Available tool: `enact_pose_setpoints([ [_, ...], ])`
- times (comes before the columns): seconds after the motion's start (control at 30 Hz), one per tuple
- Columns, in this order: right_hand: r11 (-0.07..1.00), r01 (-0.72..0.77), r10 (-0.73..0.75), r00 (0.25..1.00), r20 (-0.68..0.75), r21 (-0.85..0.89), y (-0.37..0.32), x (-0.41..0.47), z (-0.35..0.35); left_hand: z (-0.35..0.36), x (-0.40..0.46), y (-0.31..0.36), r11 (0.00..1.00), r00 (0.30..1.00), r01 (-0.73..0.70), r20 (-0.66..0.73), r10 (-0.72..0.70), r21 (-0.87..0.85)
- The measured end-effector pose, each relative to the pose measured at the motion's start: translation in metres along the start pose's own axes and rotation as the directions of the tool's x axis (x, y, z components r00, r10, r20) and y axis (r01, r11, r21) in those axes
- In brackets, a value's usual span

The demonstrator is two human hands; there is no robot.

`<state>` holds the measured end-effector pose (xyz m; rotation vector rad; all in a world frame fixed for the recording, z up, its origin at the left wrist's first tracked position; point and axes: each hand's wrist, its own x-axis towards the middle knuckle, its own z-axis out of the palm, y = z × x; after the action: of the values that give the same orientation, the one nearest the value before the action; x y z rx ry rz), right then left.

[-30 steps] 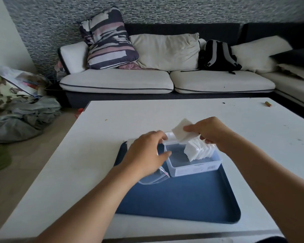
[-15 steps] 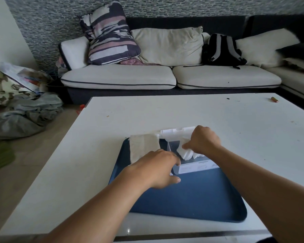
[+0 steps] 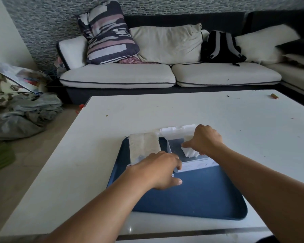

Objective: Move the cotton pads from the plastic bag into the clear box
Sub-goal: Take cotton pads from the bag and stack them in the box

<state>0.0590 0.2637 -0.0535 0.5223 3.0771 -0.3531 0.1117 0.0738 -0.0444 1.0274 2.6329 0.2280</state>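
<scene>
- The right hand (image 3: 204,141) reaches into the clear box (image 3: 191,161). Its fingers are curled down on a bunch of white cotton pads (image 3: 189,152) standing in the box.
- The left hand (image 3: 161,170) rests at the near end of the plastic bag (image 3: 144,148), fingers bent down. I cannot tell if it grips the bag.
- The bag is flat and see-through, with soft, fuzzy white pads inside.
- The box is a small plastic rectangle with its white lid (image 3: 176,132) open behind it.
- Bag and box sit side by side on a smooth blue tray (image 3: 200,199).
- The tray lies on a white table (image 3: 182,111).
</scene>
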Motion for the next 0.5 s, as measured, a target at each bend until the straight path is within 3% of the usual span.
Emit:
enact_pose_setpoints([
  [0.1,1.000,-0.024,0.025,1.000,-0.013,0.013,-0.001,0.004,-0.017,-0.001,-0.002,0.000,1.000,1.000,0.001,0.001,-0.001,-0.012],
  [0.13,0.998,-0.040,0.036,0.998,0.059,0.055,0.000,0.006,-0.026,-0.001,-0.002,0.000,1.000,1.000,0.000,-0.001,0.000,-0.015],
  [0.2,0.990,-0.088,0.038,0.919,0.393,0.112,0.000,0.003,-0.040,-0.001,-0.001,-0.001,1.000,1.000,-0.004,-0.005,0.004,-0.011],
  [0.23,0.996,-0.058,0.013,0.860,0.511,0.073,0.002,0.002,-0.039,0.000,-0.001,-0.001,1.000,1.000,-0.007,-0.004,0.007,-0.003],
  [0.27,1.000,0.018,-0.021,0.841,0.541,0.011,0.004,0.001,-0.036,0.000,-0.001,0.000,1.000,1.000,-0.014,-0.005,0.014,0.009],
  [0.37,0.965,0.232,-0.154,0.879,0.451,-0.123,0.009,-0.005,-0.017,0.001,-0.002,0.003,0.999,1.000,-0.028,0.001,0.028,0.040],
  [0.5,0.950,0.299,-0.232,0.868,0.440,-0.089,0.005,-0.008,-0.014,0.000,-0.003,0.005,0.998,0.999,-0.032,0.002,0.032,0.048],
])
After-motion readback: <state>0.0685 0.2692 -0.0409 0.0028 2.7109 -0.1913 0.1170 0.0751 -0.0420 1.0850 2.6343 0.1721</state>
